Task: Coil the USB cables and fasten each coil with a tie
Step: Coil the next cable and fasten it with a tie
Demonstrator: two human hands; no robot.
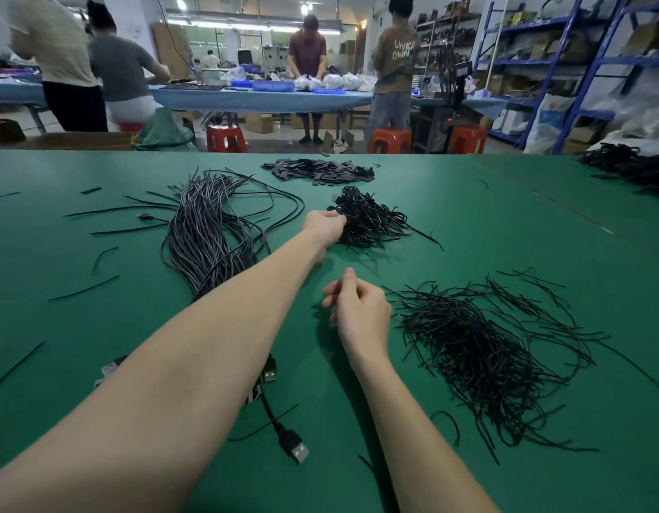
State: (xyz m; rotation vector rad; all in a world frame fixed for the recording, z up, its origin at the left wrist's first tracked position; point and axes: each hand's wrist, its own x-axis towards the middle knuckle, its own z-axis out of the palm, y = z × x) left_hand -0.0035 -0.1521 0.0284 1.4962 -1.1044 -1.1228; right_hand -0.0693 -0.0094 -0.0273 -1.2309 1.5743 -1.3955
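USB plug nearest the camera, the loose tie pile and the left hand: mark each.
USB plug (299, 452), head view, metal shell.
Loose tie pile (479, 349), head view, dense middle.
Left hand (324, 225), head view, knuckles.

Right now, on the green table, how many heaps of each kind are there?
Bundle of long cables: 1
Heaps of thin black strands: 3
Heap of flat black pieces: 1
Total: 5
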